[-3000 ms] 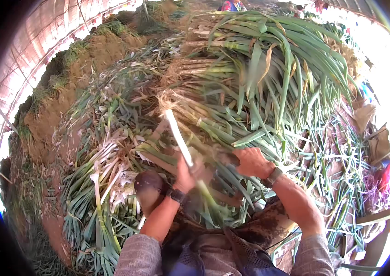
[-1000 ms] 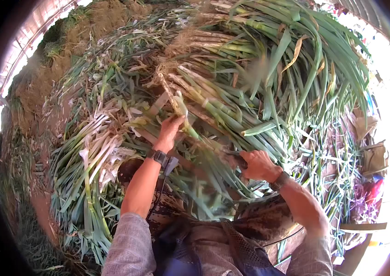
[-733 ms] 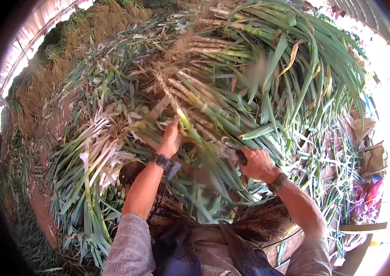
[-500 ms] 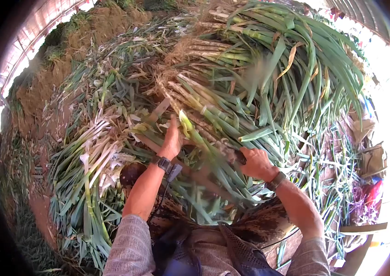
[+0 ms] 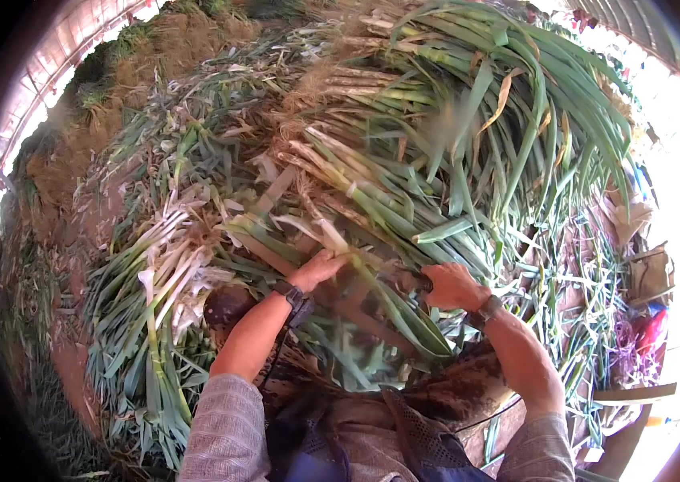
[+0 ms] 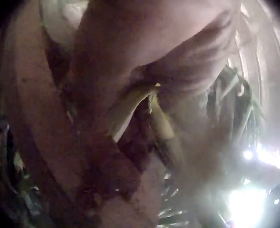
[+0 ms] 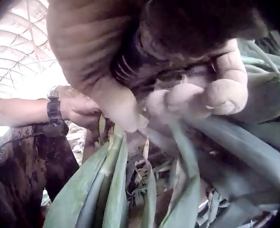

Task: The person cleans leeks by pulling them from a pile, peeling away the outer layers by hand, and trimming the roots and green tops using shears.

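Observation:
My left hand [image 5: 320, 270] grips a long green onion [image 5: 332, 235] by its pale stalk, in front of the body. Loose outer skin stands off the stalk beside the fingers, and the leaves run toward the lower right. The left wrist view is dark and blurred; a yellowish piece of stalk [image 6: 164, 126] shows under the hand. To the right, my right hand [image 5: 452, 287] holds a dark tool with a ribbed handle [image 7: 133, 64], its fingers curled round it; most of the tool is hidden. Onion leaves [image 7: 114, 180] hang just below that hand in the right wrist view.
A big heap of unpeeled green onions [image 5: 404, 100] lies ahead, roots to the left. White-stalked onions [image 5: 183, 261] lie in a bundle at the left. Loose leaves litter the ground [image 5: 75, 369]. Purple string [image 5: 627, 353] and a board [image 5: 635, 395] are at the right.
A peeled white onion was in the left hand 3 seconds ago; a brown-skinned one replaced it. Since then the left hand has slid toward the body, and skin now stands off the stalk.

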